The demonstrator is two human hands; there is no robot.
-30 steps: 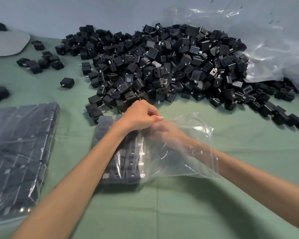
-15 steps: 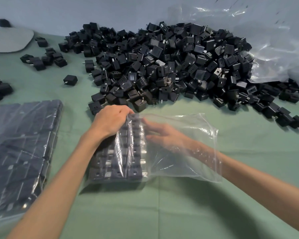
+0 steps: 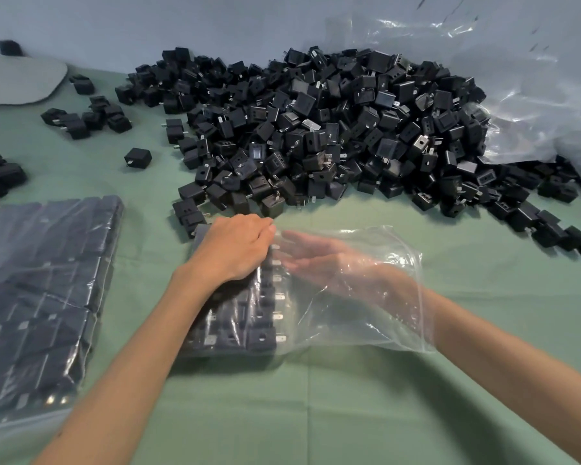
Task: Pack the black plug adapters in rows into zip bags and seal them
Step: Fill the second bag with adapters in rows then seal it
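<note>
The left hand (image 3: 235, 251) presses the rowed adapters (image 3: 259, 330) through the zip bag (image 3: 383, 323), fingers loosely bent, gripping nothing. The right hand (image 3: 316, 260) lies inside the bag, fingers straight, just right of them.

A green cloth-covered table (image 3: 349, 414) meets a plain pale blue-grey wall (image 3: 148, 25).

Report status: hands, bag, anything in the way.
Left hand presses on packed rows through zip bag. Right hand inside bag, fingers straight. Bag part-filled, unsealed. Loose adapter pile just beyond, not blocking.
</note>
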